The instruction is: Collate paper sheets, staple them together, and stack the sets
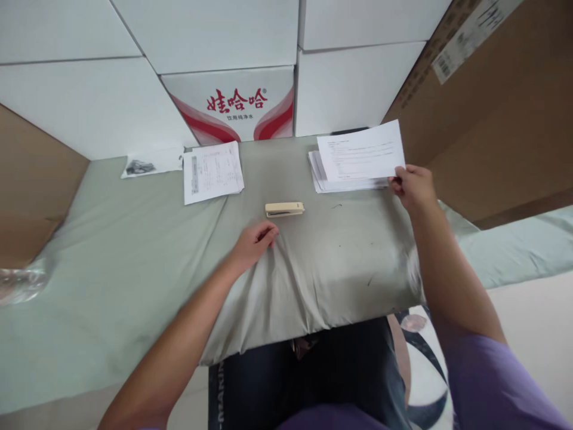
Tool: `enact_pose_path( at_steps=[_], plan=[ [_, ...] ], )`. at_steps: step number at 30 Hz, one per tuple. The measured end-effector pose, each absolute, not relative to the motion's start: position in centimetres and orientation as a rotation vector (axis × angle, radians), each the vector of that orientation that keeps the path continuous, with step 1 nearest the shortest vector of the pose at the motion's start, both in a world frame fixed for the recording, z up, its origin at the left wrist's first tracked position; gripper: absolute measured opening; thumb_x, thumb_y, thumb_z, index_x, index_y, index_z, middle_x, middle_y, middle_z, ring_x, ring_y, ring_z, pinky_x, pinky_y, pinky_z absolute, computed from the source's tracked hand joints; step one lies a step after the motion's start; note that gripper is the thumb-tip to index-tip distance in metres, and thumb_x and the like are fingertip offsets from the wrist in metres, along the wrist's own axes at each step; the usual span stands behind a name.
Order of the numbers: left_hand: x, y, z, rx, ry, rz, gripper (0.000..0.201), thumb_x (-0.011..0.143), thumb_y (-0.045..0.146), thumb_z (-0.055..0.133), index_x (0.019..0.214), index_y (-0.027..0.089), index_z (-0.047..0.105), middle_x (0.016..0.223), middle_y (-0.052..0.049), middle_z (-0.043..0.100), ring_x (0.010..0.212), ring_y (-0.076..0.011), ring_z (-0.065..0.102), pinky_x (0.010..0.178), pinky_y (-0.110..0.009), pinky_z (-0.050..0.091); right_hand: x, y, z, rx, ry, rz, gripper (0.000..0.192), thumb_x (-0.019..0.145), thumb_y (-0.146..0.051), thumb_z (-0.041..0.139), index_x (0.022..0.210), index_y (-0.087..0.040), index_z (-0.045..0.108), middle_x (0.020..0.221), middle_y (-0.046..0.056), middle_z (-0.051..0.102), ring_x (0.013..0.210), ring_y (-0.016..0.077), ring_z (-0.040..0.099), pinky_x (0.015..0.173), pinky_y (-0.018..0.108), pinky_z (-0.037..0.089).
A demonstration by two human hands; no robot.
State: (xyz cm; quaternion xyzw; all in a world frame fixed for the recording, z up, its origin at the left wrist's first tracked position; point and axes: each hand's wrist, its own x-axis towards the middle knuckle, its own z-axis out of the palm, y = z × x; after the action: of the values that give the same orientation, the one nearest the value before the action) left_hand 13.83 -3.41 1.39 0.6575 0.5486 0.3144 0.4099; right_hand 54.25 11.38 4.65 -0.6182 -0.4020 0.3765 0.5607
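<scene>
My right hand (412,186) pinches a thin white sheet (360,150) by its near corner, over a flat paper pile (319,173) far right. My left hand (253,242) rests curled on soft, wrinkly cloth (313,269), near a small tan stapler (285,209).

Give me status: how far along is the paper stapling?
Looks done: one set of printed sheets lies apart at the left. In hand: the right hand pinches the top sheet off the paper stack; the left hand rests on the cloth just short of the stapler. Left: the stack on the right, apparently unstapled.
</scene>
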Motion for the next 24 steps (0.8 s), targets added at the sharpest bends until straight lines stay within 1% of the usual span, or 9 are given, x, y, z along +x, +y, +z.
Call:
enact_pose_path(
  at_steps=[2, 5, 8, 11, 13, 18, 21, 24],
  plan=[
    [13.8, -3.4, 1.4, 1.672, 1.38, 0.776, 0.027, 0.095, 0.042, 0.049, 0.084, 0.021, 0.063, 0.064, 0.003, 0.059, 0.057, -0.0124, 0.047, 0.057, -0.025, 0.035, 54.5, 13.3, 4.5, -1.488, -0.89, 0.85, 0.03, 0.084, -0.016, 0.065, 0.061, -0.02, 0.047, 0.053, -0.001, 0.049, 0.04, 0.0073, 0.029, 0.038, 0.023, 0.018],
    [13.8, -3.4, 1.5, 1.676, 1.377, 0.759, 0.026, 0.094, 0.041, 0.05, 0.083, 0.021, 0.062, 0.063, 0.003, 0.058, 0.057, -0.0127, 0.047, 0.057, -0.026, 0.035, 54.4, 15.2, 3.7, -1.525, -0.902, 0.772, 0.031, 0.086, -0.017, 0.062, 0.061, -0.021, 0.045, 0.053, -0.002, 0.046, 0.039, 0.008, 0.029, 0.039, 0.024, 0.019],
    [13.7, -3.3, 1.6, 1.671, 1.371, 0.751, 0.026, 0.094, 0.042, 0.049, 0.082, 0.021, 0.061, 0.062, 0.003, 0.058, 0.058, -0.0131, 0.049, 0.058, -0.026, 0.036, 54.4, 16.0, 2.6, -1.555, -1.023, 0.632, 0.031, 0.09, -0.019, 0.059, 0.062, -0.02, 0.047, 0.054, -0.002, 0.046, 0.044, 0.0092, 0.034, 0.044, 0.025, 0.025],
    [13.7, -3.3, 1.4, 1.675, 1.367, 0.74, 0.028, 0.094, 0.043, 0.05, 0.081, 0.021, 0.061, 0.063, 0.003, 0.059, 0.059, -0.0134, 0.05, 0.058, -0.026, 0.036, 54.7, 16.1, 1.7, -1.603, -1.221, 0.432, 0.028, 0.091, -0.016, 0.055, 0.063, -0.018, 0.051, 0.057, 0.0, 0.049, 0.052, 0.0117, 0.041, 0.054, 0.028, 0.034],
    [13.6, -3.3, 1.2, 1.679, 1.367, 0.737, 0.028, 0.094, 0.043, 0.05, 0.082, 0.021, 0.062, 0.063, 0.003, 0.059, 0.06, -0.0135, 0.05, 0.059, -0.026, 0.036, 54.9, 15.9, 1.4, -1.653, -1.319, 0.333, 0.028, 0.09, -0.015, 0.052, 0.062, -0.018, 0.051, 0.057, 0.0, 0.049, 0.055, 0.0134, 0.043, 0.059, 0.03, 0.036],
    [13.5, -3.3, 0.9, 1.697, 1.378, 0.728, 0.029, 0.095, 0.044, 0.05, 0.084, 0.021, 0.065, 0.063, 0.003, 0.06, 0.06, -0.0137, 0.051, 0.06, -0.027, 0.037, 54.8, 15.5, 1.2, -1.751, -1.425, 0.207, 0.028, 0.088, -0.016, 0.05, 0.06, -0.019, 0.048, 0.058, 0.0, 0.046, 0.061, 0.0157, 0.04, 0.07, 0.034, 0.038],
    [13.5, -3.3, 0.9, 1.706, 1.368, 0.723, 0.028, 0.095, 0.043, 0.05, 0.084, 0.021, 0.064, 0.063, 0.004, 0.06, 0.06, -0.0134, 0.051, 0.06, -0.027, 0.037, 54.8, 15.5, 1.2, -1.778, -1.416, 0.175, 0.025, 0.088, -0.018, 0.049, 0.064, -0.02, 0.047, 0.06, 0.0, 0.044, 0.063, 0.0166, 0.039, 0.073, 0.035, 0.038],
    [13.6, -3.4, 1.1, 1.707, 1.371, 0.719, 0.027, 0.094, 0.041, 0.05, 0.083, 0.021, 0.063, 0.062, 0.004, 0.059, 0.06, -0.0133, 0.051, 0.06, -0.027, 0.037, 54.9, 15.5, 1.2, -1.809, -1.434, 0.133, 0.024, 0.087, -0.019, 0.049, 0.064, -0.021, 0.042, 0.062, -0.001, 0.041, 0.065, 0.0168, 0.037, 0.074, 0.035, 0.037]
  ],
)
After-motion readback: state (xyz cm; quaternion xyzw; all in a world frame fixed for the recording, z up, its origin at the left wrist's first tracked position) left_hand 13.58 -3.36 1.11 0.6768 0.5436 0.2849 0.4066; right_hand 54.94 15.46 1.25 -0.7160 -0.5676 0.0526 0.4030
